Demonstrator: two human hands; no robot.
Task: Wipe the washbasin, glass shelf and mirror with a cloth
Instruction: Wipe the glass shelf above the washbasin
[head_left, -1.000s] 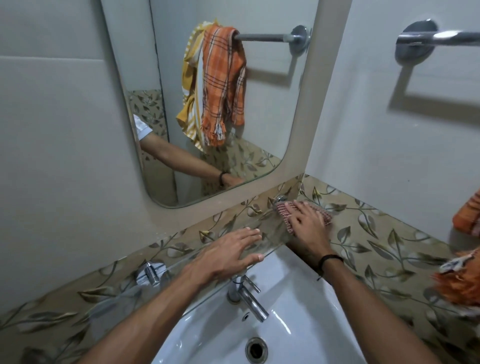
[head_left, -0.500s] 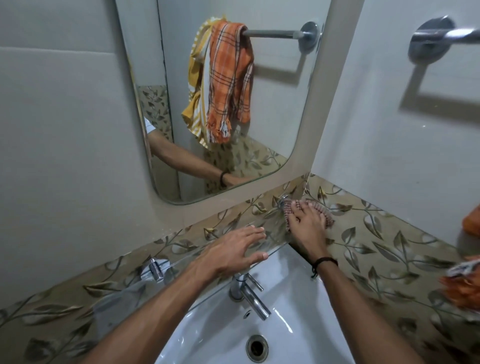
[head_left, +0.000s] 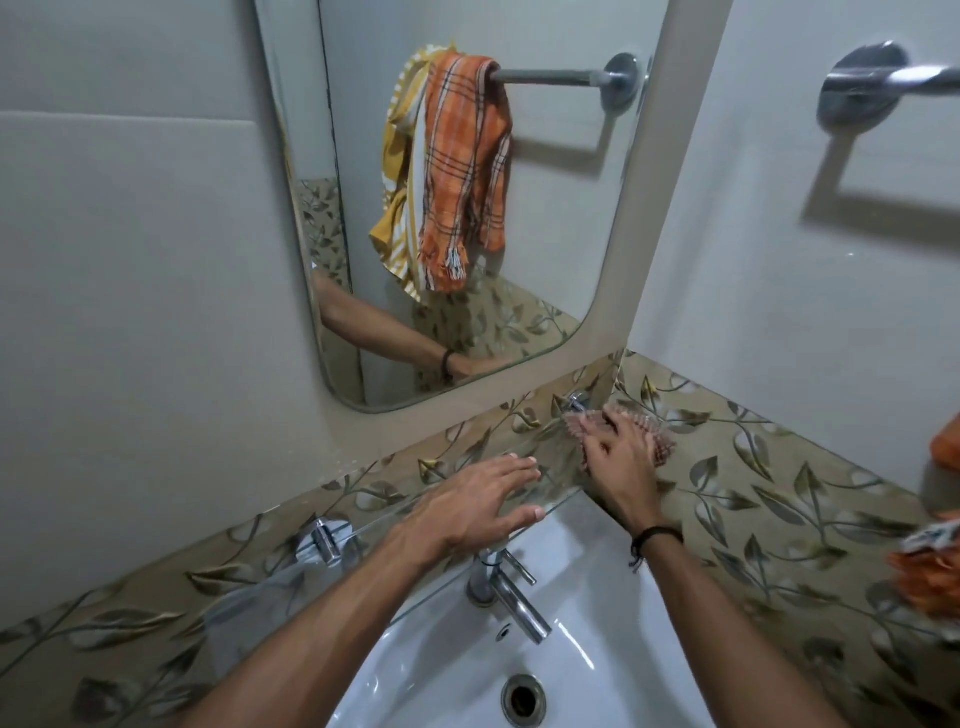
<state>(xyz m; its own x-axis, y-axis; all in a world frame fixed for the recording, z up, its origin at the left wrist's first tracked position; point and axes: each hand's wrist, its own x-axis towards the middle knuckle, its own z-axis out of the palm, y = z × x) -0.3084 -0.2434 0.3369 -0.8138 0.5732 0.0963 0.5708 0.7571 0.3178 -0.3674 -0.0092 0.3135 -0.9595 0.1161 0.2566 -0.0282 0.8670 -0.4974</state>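
The cloth (head_left: 661, 446) is lying bunched under my right hand (head_left: 618, 460), at the far right end of the glass shelf (head_left: 260, 587), in the corner where the two walls meet. I am pressing it down with my palm and spread fingers rather than gripping it, and its striped edges are showing on both sides of my hand. A black band (head_left: 653, 536) is sitting on that wrist. My left hand (head_left: 467, 506) is resting flat on the shelf just left of my right, fingers straight and relaxed, holding nothing. Further left, a metal bracket (head_left: 324, 540) is holding the shelf. Below both hands the tap (head_left: 511, 597) is standing at the back of the white washbasin (head_left: 431, 660), with the drain (head_left: 523, 699) nearer to me. Above my hands the mirror (head_left: 561, 218) is reflecting my right forearm and orange and yellow towels (head_left: 462, 171) hanging on a rail.
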